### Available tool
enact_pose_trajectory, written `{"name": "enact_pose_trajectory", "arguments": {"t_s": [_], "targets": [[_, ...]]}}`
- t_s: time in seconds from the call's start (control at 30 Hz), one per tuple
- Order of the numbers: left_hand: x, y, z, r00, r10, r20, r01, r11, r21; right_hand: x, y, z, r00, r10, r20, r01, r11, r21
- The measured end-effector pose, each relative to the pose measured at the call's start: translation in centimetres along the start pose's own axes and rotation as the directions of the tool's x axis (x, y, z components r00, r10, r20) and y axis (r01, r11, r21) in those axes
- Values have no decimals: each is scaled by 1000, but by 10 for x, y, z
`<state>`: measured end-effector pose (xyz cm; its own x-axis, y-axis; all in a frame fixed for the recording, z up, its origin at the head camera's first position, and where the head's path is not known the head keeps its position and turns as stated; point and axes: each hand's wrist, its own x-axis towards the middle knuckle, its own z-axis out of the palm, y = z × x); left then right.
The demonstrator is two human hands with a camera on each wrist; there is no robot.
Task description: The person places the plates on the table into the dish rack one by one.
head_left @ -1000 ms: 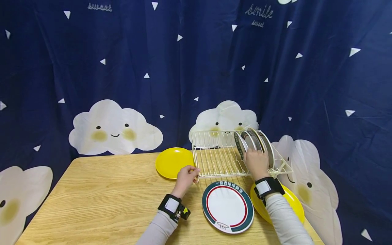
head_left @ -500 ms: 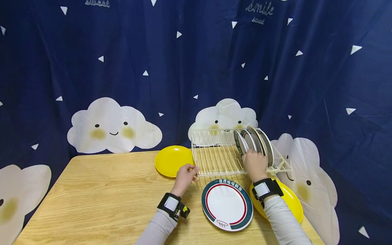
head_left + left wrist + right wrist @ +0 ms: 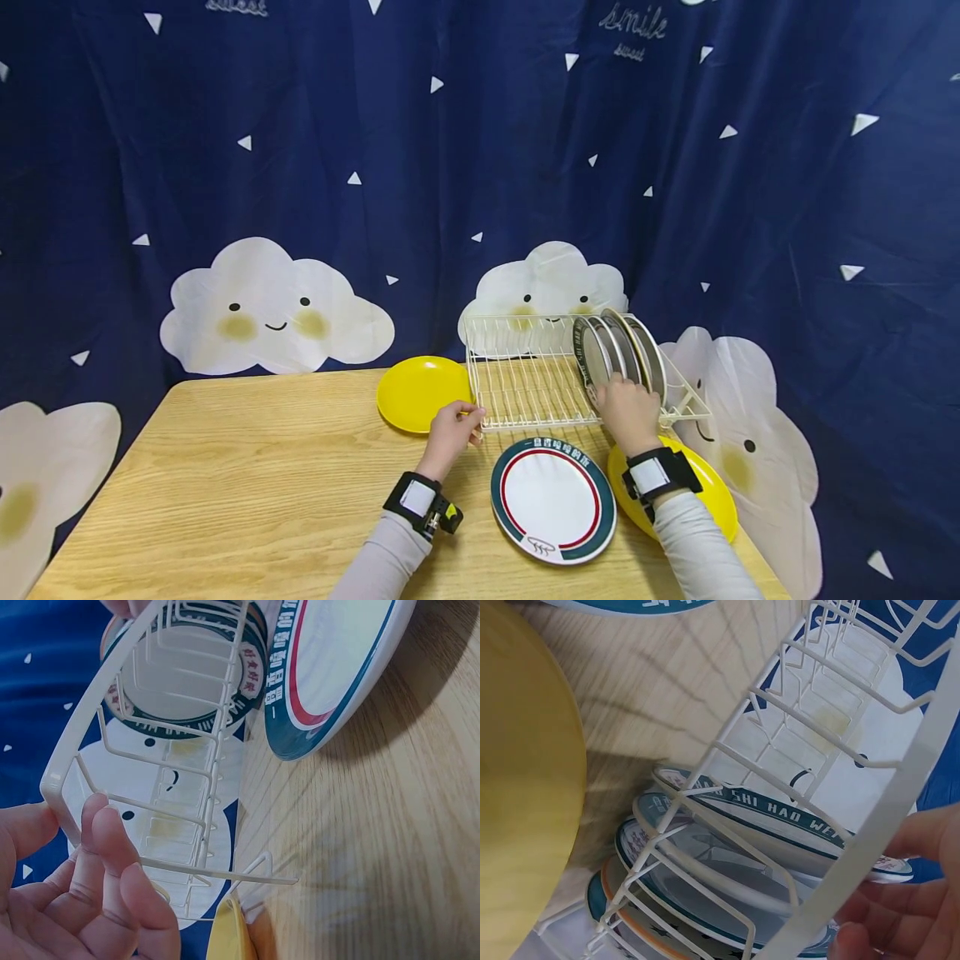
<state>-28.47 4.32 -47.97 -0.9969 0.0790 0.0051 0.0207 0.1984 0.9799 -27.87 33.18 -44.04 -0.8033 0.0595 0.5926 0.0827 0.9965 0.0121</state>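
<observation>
A white wire dish rack [image 3: 536, 392] stands at the back of the table, with several plates upright in its right end. My left hand [image 3: 452, 433] pinches the rack's front left corner, thumb and fingers on the white frame [image 3: 64, 780]. My right hand [image 3: 630, 410] is at the rack's front, by the plates. It holds the edge of the leftmost plate [image 3: 780, 814], green-rimmed with white lettering, between its fingers. The other racked plates [image 3: 697, 900] stand close behind that one. A white plate [image 3: 558, 500] with a green rim and red ring lies flat before the rack.
One yellow plate [image 3: 420, 393] lies left of the rack, near its corner. Another yellow plate [image 3: 712, 492] lies at the right, partly under my right forearm. Wooden tabletop [image 3: 247, 483] stretches to the left. A dark blue curtain [image 3: 442, 167] hangs behind.
The leftmost racked plate has turned a little, showing more of its face. My right hand has drawn slightly down toward me. My left hand keeps its hold on the rack's corner.
</observation>
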Motion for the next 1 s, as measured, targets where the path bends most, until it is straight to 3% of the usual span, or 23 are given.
{"name": "enact_pose_trajectory", "arguments": {"t_s": [0.33, 0.43, 0.53, 0.63, 0.73, 0.8, 1.0], "targets": [[1, -1, 0, 1000, -5, -9, 5, 1000, -2, -6, 5, 3, 1000, 4, 9, -5, 998, 59], [0, -1, 0, 1000, -5, -11, 6, 1000, 6, -8, 9, 0, 996, -9, -92, 18, 995, 95], [0, -1, 1, 1000, -6, -13, 6, 1000, 11, -11, 13, -4, 976, -12, -218, 43, 990, 136], [0, -2, 1, 1000, -13, -14, 13, 1000, 7, -14, 21, -7, 959, 42, -280, 15, 980, 197], [1, -2, 2, 1000, -24, -15, 24, 1000, 2, -18, 32, -10, 958, 151, -243, -87, 963, 253], [1, -3, 2, 1000, -26, -14, 26, 1000, 0, -22, 40, -10, 956, 239, -173, -185, 942, 279], [2, -4, 2, 1000, -24, -7, 24, 1000, -11, -34, 58, -10, 910, 414, 12, -395, 857, 331]]}}
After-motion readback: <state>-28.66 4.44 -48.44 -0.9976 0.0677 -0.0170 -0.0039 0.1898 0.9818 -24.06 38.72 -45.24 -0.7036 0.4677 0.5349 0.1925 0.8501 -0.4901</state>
